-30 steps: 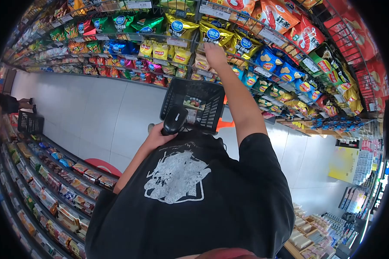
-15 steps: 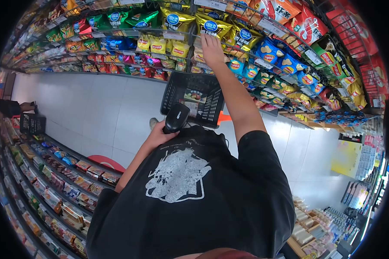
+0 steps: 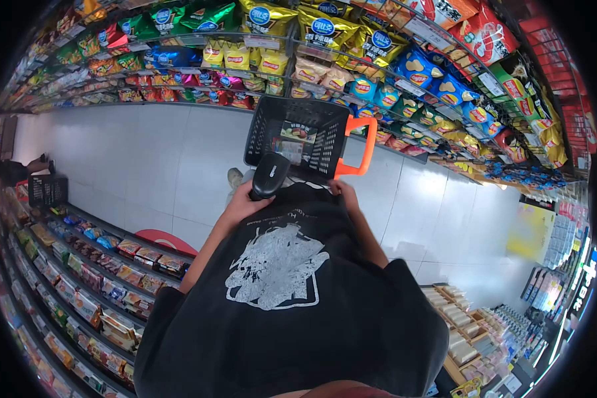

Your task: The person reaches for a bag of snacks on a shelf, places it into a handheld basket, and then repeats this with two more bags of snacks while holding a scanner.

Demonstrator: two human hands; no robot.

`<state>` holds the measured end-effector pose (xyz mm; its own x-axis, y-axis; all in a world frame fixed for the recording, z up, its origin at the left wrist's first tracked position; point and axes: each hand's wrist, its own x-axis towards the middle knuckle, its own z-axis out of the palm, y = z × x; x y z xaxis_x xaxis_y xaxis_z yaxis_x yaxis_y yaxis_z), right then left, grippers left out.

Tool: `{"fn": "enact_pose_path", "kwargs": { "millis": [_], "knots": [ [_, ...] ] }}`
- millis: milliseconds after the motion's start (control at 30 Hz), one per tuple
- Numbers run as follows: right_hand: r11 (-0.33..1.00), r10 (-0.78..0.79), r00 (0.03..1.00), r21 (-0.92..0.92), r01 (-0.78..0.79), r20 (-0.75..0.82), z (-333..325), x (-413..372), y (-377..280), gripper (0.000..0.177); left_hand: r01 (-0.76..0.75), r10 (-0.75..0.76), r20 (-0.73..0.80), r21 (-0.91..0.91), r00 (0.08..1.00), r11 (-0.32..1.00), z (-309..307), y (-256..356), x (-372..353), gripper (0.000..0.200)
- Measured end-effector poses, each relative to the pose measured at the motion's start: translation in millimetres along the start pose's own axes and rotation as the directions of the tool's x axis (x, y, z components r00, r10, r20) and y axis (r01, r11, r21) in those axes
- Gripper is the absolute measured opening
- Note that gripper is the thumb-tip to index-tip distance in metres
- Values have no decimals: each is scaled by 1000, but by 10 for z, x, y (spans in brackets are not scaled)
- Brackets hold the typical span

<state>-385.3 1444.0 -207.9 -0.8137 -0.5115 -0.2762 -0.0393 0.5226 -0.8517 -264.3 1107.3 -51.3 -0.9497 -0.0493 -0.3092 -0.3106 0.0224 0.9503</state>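
My left hand point(image 3: 243, 203) is wrapped round a black handheld scanner point(image 3: 270, 174), held in front of my body over the near edge of a black shopping basket point(image 3: 325, 142). Inside the basket lies a flat printed pack point(image 3: 298, 131) with further packs beside it, hard to make out. Close to the hem of my black T-shirt point(image 3: 378, 318), my right hand point(image 3: 346, 195) has its fingers curled in. Whatever they pinch, if anything, is too small to name. The basket's orange handle point(image 3: 370, 142) sticks out to the right, just beyond my right hand and apart from it.
Shelves of bagged snacks, among them a gold chip bag point(image 3: 324, 28), curve along the far side. Packaged goods fill a shelf point(image 3: 99, 278) at lower left. Another person point(image 3: 6, 174) is by a second black basket point(image 3: 48, 190) at far left. Pale floor tiles point(image 3: 152, 146) run between.
My right hand has come down from the gold chip bags on the shelf to my shirt hem. The basket's orange handle now shows fully. My left hand still holds the scanner.
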Motion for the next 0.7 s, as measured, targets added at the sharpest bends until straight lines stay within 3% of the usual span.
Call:
{"fn": "enact_pose_path", "kwargs": {
  "millis": [67,133,233,300,467,700],
  "knots": [
    [886,387,917,313,-342,-93,138,-563,713,32,28,-27,15,-46,1000,999,19,51,56,30],
    [856,494,860,-102,-507,-131,175,-1030,919,29,6,-8,66,27,998,1000,5,-7,128,31],
    [750,615,788,321,-578,-17,384,-1643,1023,27,10,-23,139,91,990,996,56,58,272,32],
    [666,666,746,430,-609,24,481,-1837,1027,27,22,-43,188,112,981,993,117,59,343,33],
    [682,722,691,192,-706,-23,511,-1944,781,27,-55,11,288,145,958,988,195,-24,451,31],
    [698,716,697,88,-711,-47,438,-1784,578,26,8,-42,243,136,969,991,59,-45,454,29]
  ]
}}
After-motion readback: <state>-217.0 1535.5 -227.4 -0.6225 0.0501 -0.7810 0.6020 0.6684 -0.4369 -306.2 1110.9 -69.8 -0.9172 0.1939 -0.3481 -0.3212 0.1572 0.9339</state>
